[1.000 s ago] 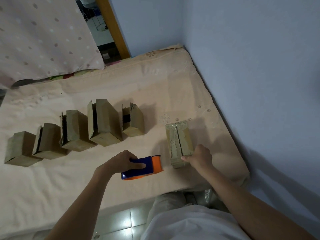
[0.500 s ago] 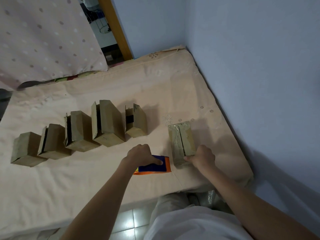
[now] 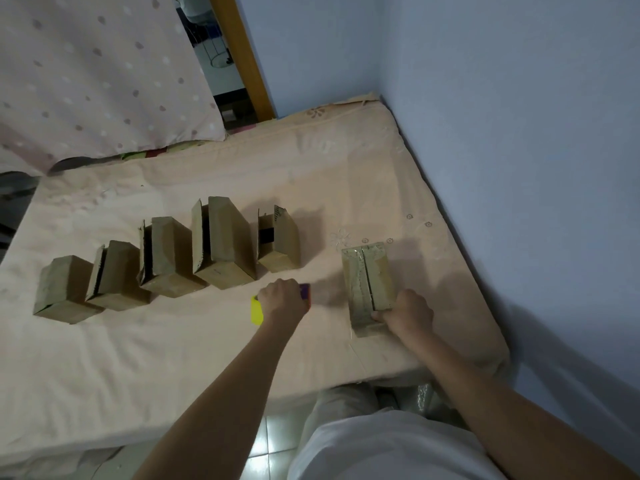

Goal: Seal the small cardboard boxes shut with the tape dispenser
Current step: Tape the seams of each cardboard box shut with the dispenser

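My left hand (image 3: pixel 282 299) grips the tape dispenser (image 3: pixel 257 310), of which a yellow part shows at the left and a purple-orange edge at the right; my hand hides most of it. My right hand (image 3: pixel 407 311) holds the near end of a small cardboard box (image 3: pixel 367 278) that lies flat on the mattress (image 3: pixel 173 358), its two top flaps meeting at a middle seam under shiny tape. The dispenser sits left of this box, a short gap apart.
Several more small cardboard boxes (image 3: pixel 221 244) stand in a row across the mattress to the left, most with a flap ajar. A blue wall (image 3: pixel 519 133) runs along the right. A spotted cloth (image 3: pixel 86 81) hangs at the back left. The mattress's near edge lies close to my body.
My left hand has carried the dispenser farther from me, toward the row of boxes, and turned it so its yellow part shows. My right hand stays on the taped box.
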`<act>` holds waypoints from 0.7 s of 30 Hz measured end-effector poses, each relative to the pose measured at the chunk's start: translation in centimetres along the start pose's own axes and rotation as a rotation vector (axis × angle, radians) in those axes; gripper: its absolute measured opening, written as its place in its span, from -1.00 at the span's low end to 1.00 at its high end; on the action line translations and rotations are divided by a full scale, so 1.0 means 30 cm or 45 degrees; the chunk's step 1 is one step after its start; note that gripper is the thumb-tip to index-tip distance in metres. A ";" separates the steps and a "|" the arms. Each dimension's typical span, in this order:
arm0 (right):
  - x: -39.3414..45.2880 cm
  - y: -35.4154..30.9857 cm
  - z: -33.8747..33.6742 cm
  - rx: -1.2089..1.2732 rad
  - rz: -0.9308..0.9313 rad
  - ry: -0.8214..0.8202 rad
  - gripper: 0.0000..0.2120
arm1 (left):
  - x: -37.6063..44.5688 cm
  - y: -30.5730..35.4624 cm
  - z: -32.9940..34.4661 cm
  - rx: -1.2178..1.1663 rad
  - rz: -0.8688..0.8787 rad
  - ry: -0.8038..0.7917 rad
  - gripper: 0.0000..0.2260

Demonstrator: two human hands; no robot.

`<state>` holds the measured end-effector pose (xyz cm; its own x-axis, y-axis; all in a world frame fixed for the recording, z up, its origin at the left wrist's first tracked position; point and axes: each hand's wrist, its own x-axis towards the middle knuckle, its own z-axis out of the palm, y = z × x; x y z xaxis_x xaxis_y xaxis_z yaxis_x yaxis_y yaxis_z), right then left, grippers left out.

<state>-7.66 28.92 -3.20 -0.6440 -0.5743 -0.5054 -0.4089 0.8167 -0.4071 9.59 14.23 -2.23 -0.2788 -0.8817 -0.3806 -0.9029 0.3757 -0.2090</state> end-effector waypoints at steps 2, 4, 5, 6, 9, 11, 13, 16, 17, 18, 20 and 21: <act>0.001 0.001 0.000 0.003 0.001 0.004 -0.49 | -0.011 0.006 0.049 -0.094 -0.073 0.018 -0.70; 0.006 0.000 0.000 -0.019 0.001 0.009 -0.48 | -0.027 0.013 0.096 -0.151 -0.103 -0.043 -0.69; 0.009 -0.001 0.001 -0.030 0.002 0.009 -0.47 | -0.033 0.016 0.118 -0.185 -0.112 -0.081 -0.69; 0.009 -0.001 0.002 -0.040 0.004 0.001 -0.47 | -0.041 0.017 0.136 -0.231 -0.124 -0.118 -0.69; 0.013 -0.001 -0.001 -0.045 0.016 -0.009 -0.46 | -0.067 0.024 0.178 -0.368 -0.156 -0.200 -0.65; 0.016 0.003 -0.001 -0.035 0.017 -0.011 -0.47 | -0.082 0.027 0.203 -0.367 -0.135 -0.218 -0.63; 0.017 0.003 -0.001 -0.038 0.014 -0.019 -0.48 | -0.099 0.033 0.228 -0.362 -0.104 -0.225 -0.64; 0.019 0.005 0.000 -0.031 0.001 -0.024 -0.49 | -0.127 0.046 0.244 -0.485 -0.162 -0.248 -0.67; 0.019 0.006 0.000 -0.026 0.001 -0.025 -0.49 | -0.133 0.050 0.240 -0.542 -0.222 -0.218 -0.68; 0.018 0.006 0.001 -0.017 0.005 -0.023 -0.50 | -0.141 0.053 0.229 -0.607 -0.294 -0.170 -0.70; 0.017 0.007 0.005 0.007 0.018 -0.019 -0.49 | -0.155 0.066 0.207 -0.828 -0.390 -0.065 -0.75; 0.016 0.007 0.006 0.012 0.019 -0.020 -0.48 | -0.165 0.082 0.199 -1.021 -0.411 -0.077 -0.73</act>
<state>-7.94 28.80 -3.65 -0.6400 -0.5628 -0.5232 -0.3930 0.8248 -0.4066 10.71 21.20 -6.25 0.0285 -0.8853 -0.4641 -0.8993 -0.2255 0.3748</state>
